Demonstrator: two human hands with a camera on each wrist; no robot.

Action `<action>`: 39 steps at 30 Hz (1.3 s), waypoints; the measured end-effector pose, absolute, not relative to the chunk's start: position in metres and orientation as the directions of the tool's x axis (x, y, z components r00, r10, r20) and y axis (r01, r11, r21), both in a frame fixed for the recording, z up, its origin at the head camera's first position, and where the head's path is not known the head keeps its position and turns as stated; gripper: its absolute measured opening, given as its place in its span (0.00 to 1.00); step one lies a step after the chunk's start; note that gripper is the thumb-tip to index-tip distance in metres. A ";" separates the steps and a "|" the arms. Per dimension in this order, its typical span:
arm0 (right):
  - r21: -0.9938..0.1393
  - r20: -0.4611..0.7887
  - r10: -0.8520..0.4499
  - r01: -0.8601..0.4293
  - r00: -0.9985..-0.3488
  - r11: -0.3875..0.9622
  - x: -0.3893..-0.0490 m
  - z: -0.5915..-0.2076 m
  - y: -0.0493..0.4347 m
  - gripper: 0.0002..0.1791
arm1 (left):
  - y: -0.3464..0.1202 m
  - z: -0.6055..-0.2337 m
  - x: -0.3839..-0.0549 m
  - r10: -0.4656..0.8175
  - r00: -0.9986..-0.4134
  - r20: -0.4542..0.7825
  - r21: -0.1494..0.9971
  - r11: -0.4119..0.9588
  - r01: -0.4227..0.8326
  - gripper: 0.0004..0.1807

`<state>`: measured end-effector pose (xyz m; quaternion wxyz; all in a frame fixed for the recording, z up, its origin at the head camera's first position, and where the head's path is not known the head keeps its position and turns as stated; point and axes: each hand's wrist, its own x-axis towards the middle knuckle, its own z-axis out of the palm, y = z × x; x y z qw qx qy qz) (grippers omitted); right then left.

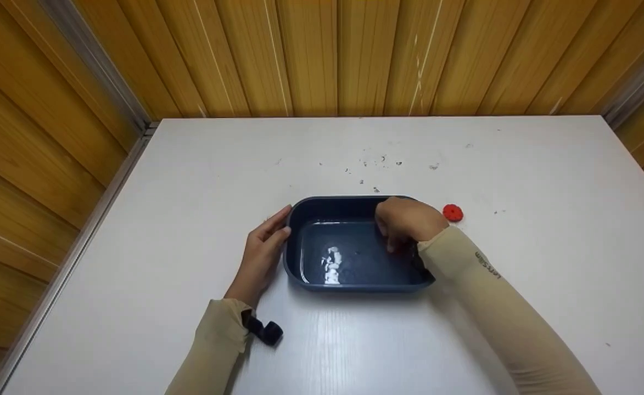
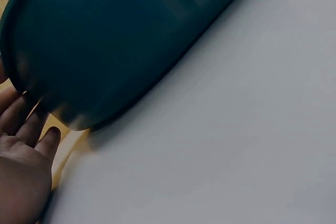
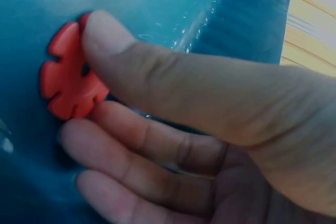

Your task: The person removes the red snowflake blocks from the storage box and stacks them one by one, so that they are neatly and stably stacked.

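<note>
A dark blue rectangular basin with rounded corners sits on the white table. My left hand rests against its left end, with extended fingers on the outer wall. My right hand reaches down inside the right part of the basin. There it pinches a red notched, flower-shaped plastic disc between thumb and fingers. From the head view this disc is mostly hidden under the hand. A second red notched disc lies on the table just right of the basin.
Wood-patterned panels stand behind the white table, with more at the left side. Small dark marks spot the tabletop behind the basin. A black wrist strap with a small round piece hangs at the left wrist.
</note>
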<state>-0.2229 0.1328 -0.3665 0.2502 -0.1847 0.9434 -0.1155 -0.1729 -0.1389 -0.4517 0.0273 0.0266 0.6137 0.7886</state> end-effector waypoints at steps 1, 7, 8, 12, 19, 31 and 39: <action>-0.318 -0.416 -0.418 -0.302 -0.808 0.899 -0.223 -0.367 0.132 0.13 | -0.139 -0.452 -0.173 0.076 -0.997 0.006 0.970 -0.241 -0.012 0.27; -0.341 -0.376 -0.477 -0.360 -0.795 0.868 -0.224 -0.371 0.129 0.12 | -0.140 -0.452 -0.172 0.072 -0.997 0.000 0.975 -0.224 -0.016 0.26; -0.340 -0.380 -0.480 -0.364 -0.791 0.867 -0.224 -0.371 0.129 0.12 | -0.140 -0.452 -0.172 0.071 -0.997 0.000 0.975 -0.221 -0.016 0.26; -0.342 -0.435 -0.470 -0.342 -0.768 0.875 -0.223 -0.370 0.126 0.12 | -0.140 -0.452 -0.172 0.065 -0.998 0.002 0.974 -0.225 -0.013 0.26; -0.348 -0.477 -0.475 -0.338 -0.739 0.875 -0.223 -0.372 0.125 0.12 | -0.139 -0.453 -0.172 0.062 -0.998 0.006 0.973 -0.229 -0.008 0.26; -0.373 -0.439 -0.557 -0.421 -0.705 0.827 -0.224 -0.374 0.128 0.12 | -0.139 -0.456 -0.172 0.070 -0.998 0.002 0.975 -0.220 -0.014 0.26; -0.390 -0.398 -0.600 -0.464 -0.695 0.796 -0.228 -0.370 0.130 0.09 | -0.140 -0.454 -0.171 0.075 -0.997 0.009 0.974 -0.227 -0.009 0.26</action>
